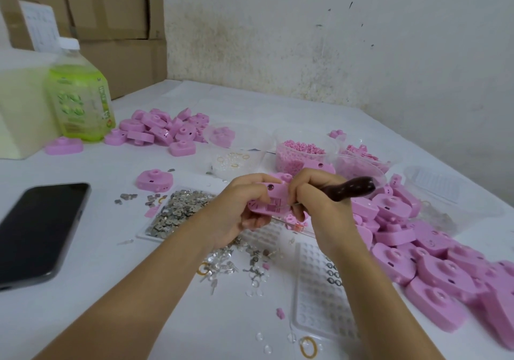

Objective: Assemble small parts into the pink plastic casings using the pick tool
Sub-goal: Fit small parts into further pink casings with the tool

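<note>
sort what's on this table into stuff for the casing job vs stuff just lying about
For the job: pink plastic casing in left hand; dark-handled pick tool in right hand; tray of small silver metal parts; heap of pink casings.

Lying about: black smartphone; green drink bottle; brown cardboard boxes.

1 head-mounted wide-angle view looks forward and down across the desk (97,290) from its near edge, close above both forearms, facing the far edge where the wall (333,39) rises.
</note>
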